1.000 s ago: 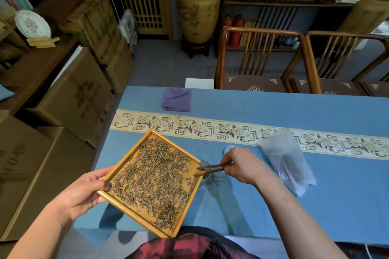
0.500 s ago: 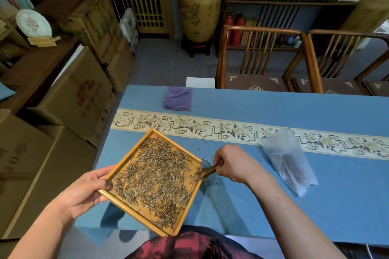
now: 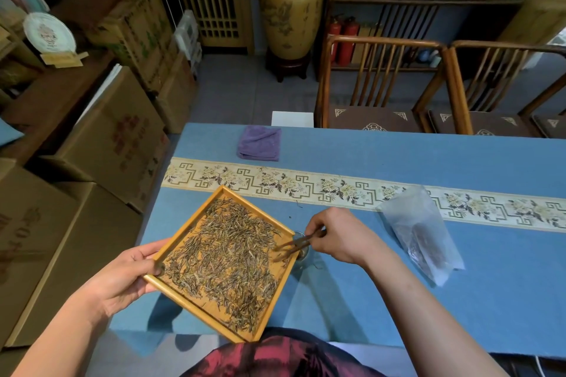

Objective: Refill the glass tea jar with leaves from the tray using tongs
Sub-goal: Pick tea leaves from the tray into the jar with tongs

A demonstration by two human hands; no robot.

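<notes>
Covering most of the lower view, blue table (image 3: 398,300) with a patterned cream band (image 3: 337,190) running across it. Two wooden chairs (image 3: 382,82) stand at the far side, big yellow urn (image 3: 291,9) behind them on the floor, two red fire extinguishers (image 3: 344,37) next to it. Stacked cardboard boxes (image 3: 101,144) fill the left side.

Wooden tray (image 3: 183,297) sits tilted near the table's front left edge, one corner sticking out over the edge toward the person, covered with loose tea leaves (image 3: 226,257). Left hand (image 3: 122,278) grips the tray's left corner, thumb on the rim, fingers curled underneath. Clear plastic bag (image 3: 425,236) lies on the table to the right, something dark inside, well apart from the tray. Folded purple cloth (image 3: 259,144) lies near the far edge.

Right hand (image 3: 340,236) pinches the wooden tongs (image 3: 295,243) at their back end, fingers curled round them. Tong tips reach over the tray's right rim and sit among the leaves, slightly parted; cannot tell if any leaves are caught. Glass jar (image 3: 301,254) stands on the table just beside the tray's right edge, directly under the tongs, mostly hidden by tray and hand; only part of the rim shows, contents not visible.
</notes>
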